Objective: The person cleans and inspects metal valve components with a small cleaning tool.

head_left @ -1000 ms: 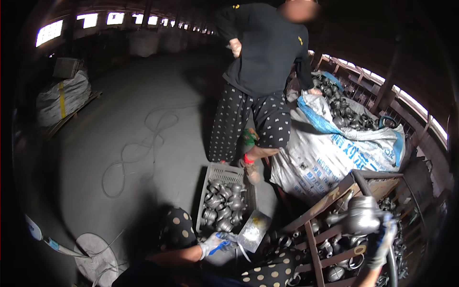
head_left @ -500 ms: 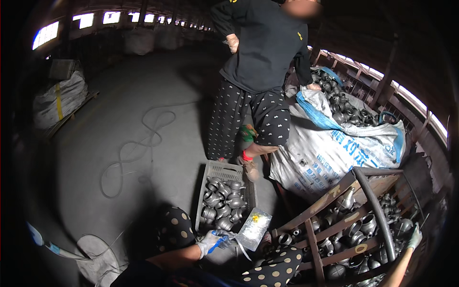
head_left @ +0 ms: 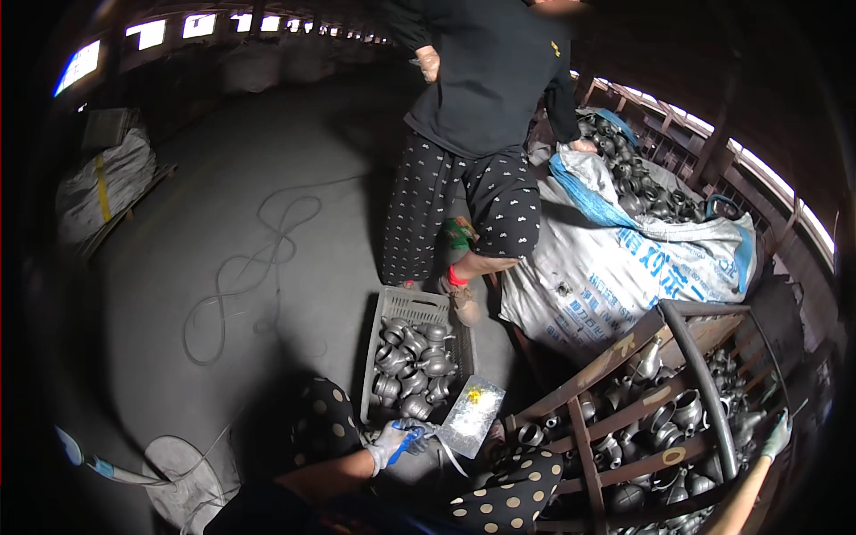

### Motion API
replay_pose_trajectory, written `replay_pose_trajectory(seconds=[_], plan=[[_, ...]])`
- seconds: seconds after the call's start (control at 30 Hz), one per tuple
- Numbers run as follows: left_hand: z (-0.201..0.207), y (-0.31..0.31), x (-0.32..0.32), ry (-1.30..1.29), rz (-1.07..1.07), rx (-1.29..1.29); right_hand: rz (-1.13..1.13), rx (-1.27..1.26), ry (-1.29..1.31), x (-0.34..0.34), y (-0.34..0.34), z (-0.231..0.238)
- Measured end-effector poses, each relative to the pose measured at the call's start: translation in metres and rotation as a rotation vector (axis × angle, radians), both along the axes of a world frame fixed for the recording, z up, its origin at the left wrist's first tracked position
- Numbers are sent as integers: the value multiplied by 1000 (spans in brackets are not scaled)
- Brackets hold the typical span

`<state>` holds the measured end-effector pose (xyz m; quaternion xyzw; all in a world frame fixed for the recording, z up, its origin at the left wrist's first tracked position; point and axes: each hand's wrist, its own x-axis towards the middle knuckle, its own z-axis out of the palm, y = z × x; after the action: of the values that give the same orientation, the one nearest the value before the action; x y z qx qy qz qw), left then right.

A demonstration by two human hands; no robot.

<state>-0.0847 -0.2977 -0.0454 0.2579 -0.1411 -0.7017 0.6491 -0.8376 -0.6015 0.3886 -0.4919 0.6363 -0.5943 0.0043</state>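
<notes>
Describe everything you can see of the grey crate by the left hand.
The grey, plastic-looking crate is rectangular and open-topped, with slots in its far wall. It sits upright on the floor, beside a co-worker's shoe, and holds a heap of dark metal-looking parts. The left hand is at its near end; whether they touch is unclear.

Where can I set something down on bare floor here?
Bare floor shows between the looped cord and the grey crate, and left of the cord toward the wrapped bundle. It's crowded inside the crate, the barred bin and the white sack, all holding grey metallic parts.
</notes>
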Motion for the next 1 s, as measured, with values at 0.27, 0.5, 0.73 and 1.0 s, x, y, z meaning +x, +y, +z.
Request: replay_pose_trajectory(seconds=[0.27,0.5,0.73,1.0], plan=[[-22,2,-2,-109,142,61,338,-232,409,234,69,22],[54,-2,-12,-195,59,327,1116,318,-42,431,148,-128],[19,13,2,-261,46,254,1151,664,-283,460,135,-310],[-13,6,3,-429,98,325,934,253,323,475,152,-316]])
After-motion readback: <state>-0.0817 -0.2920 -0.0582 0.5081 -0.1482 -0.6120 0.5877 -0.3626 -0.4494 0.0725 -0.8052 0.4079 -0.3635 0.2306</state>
